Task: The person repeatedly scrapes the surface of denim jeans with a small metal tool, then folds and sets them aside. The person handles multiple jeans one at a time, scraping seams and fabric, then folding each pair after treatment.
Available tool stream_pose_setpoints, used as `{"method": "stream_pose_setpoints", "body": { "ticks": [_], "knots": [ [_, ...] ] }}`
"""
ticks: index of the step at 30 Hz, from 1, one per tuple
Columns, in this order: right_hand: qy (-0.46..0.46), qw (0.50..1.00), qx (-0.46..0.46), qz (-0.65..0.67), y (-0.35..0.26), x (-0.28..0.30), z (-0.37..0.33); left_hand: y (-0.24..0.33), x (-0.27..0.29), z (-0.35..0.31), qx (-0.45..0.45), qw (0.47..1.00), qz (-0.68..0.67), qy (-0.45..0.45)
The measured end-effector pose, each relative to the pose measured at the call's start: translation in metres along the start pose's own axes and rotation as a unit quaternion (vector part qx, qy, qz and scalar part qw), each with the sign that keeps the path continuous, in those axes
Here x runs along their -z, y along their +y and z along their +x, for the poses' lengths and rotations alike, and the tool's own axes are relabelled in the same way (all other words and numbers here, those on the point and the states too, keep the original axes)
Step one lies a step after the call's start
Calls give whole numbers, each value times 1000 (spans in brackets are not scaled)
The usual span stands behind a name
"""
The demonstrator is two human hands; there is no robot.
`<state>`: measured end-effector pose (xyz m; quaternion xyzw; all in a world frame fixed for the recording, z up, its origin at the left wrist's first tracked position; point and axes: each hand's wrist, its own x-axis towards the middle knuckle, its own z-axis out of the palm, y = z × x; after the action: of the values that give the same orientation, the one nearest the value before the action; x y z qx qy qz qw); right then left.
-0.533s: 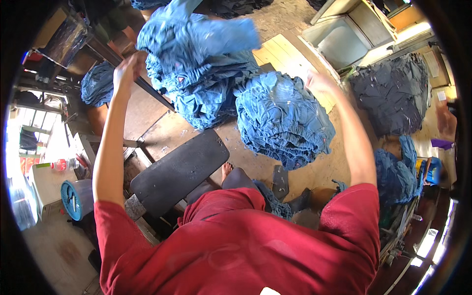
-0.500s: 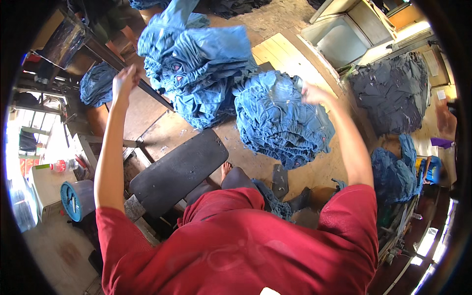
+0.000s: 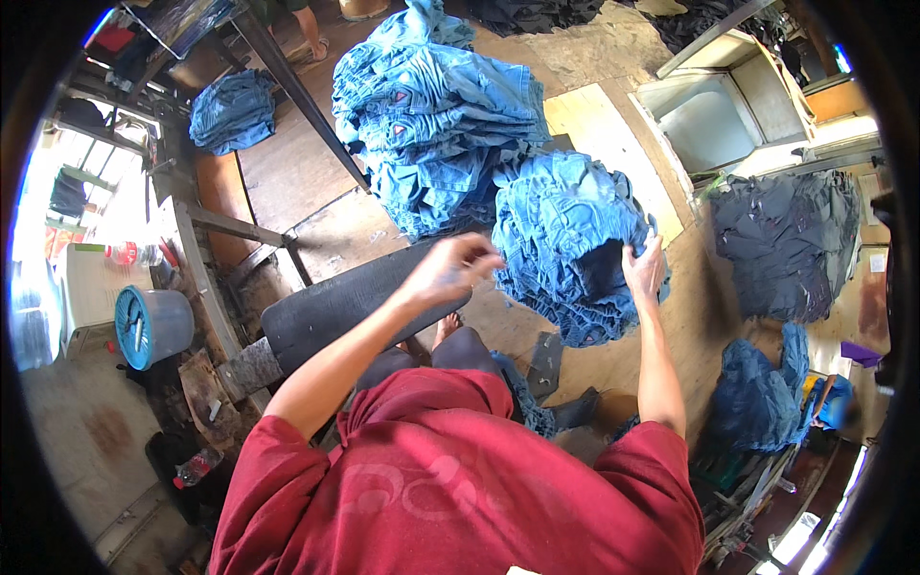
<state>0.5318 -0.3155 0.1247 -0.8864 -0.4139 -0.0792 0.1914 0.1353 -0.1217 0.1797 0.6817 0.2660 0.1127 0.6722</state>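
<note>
A near pile of blue denim garments [image 3: 561, 216] with gathered edges lies on the floor ahead of me. My right hand [image 3: 645, 271] is at its right side, fingers closed on the edge of the top denim garment [image 3: 618, 230], which is lifted so that a dark hollow shows beneath. My left hand [image 3: 454, 268] hovers just left of this pile, above the dark padded bench, with fingers bent and apart and nothing visible in them. Behind and to the left rises a taller heap of blue denim garments [image 3: 431, 125], some bearing small red triangular patches.
The long dark bench [image 3: 335, 302] stands before me at the left. Dark cloth pieces [image 3: 791, 240] are heaped at the right, above more blue denim [image 3: 762, 393]. A blue-rimmed bucket [image 3: 158, 326] stands at far left. Another person's leg [image 3: 309, 29] shows at the top.
My left hand has come down and right, from beside the tall heap to the near pile. My right hand has lowered and taken the garment's edge, raising it. The view has shifted.
</note>
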Motion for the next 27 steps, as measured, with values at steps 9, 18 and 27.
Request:
{"method": "stream_pose_setpoints", "body": {
  "ticks": [9,18,27],
  "knots": [
    [38,997,47,45,-192,46,-47,3,-91,99,124,808,-575,37],
    [-203,950,52,232,-287,-33,-193,-118,33,19,27,792,-550,263],
    [-492,796,187,298,-351,-17,-284,-142,44,-195,159,753,-404,494]
  ]
}}
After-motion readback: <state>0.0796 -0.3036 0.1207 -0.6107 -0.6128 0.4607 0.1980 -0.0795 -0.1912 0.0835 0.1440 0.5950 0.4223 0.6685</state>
